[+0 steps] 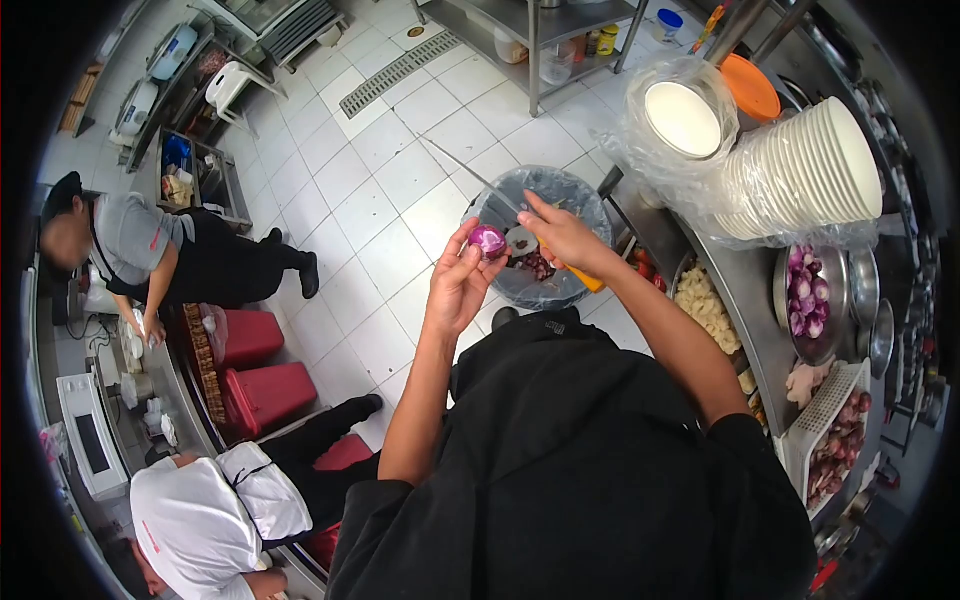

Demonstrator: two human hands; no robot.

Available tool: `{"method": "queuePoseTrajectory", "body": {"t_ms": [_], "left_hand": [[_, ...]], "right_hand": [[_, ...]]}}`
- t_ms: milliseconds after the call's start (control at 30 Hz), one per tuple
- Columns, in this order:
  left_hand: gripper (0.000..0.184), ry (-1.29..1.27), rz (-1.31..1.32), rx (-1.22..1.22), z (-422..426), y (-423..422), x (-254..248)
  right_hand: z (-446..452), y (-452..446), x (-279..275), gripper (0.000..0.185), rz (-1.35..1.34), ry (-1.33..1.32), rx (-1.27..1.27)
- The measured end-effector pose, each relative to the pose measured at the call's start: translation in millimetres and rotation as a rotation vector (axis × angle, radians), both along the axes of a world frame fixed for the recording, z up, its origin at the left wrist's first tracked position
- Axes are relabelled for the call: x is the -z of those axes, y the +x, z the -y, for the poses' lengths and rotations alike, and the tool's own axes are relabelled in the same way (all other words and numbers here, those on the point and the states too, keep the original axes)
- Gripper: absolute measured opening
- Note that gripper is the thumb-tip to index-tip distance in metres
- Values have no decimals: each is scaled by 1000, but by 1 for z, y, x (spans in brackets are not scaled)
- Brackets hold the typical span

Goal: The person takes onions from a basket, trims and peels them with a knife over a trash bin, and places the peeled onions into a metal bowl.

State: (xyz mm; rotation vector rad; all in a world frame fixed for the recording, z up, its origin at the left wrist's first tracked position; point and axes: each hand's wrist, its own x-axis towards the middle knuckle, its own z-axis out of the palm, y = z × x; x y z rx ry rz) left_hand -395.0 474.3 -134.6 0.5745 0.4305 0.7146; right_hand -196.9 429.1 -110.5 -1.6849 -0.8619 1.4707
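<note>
My left hand (457, 280) is closed around a peeled purple onion (488, 242), holding it up with the fingertips. In my right hand (566, 236) is a knife (470, 172) with a long thin blade and an orange-yellow handle; the blade points away to the upper left. Both hands are over a bin (480, 207) lined with a clear bag. Dark purple skins (535, 266) lie inside it, partly hidden by my right hand and the knife handle.
On the steel counter to my right are a bowl (838, 345) of peeled onions, a white crate (806, 430) of unpeeled ones and stacked white containers (800, 175). Two people work at the left counter, near red bins (268, 393). A floor drain (400, 73) lies ahead.
</note>
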Motion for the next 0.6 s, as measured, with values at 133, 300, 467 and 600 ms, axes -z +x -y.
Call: {"method": "queuePoseTrajectory", "body": {"t_ms": [133, 300, 467, 600], "left_hand": [[46, -19, -50, -27, 1, 1, 4], [41, -6, -81, -54, 1, 5, 3], [33, 32, -87, -64, 1, 10, 4], [31, 70, -101, -18, -2, 14, -3]], "right_hand": [[1, 1, 2, 74, 143, 40, -65], [11, -5, -14, 72, 190, 134, -63], [31, -21, -39, 70, 242, 300, -116], [35, -26, -39, 64, 287, 343, -119]]}}
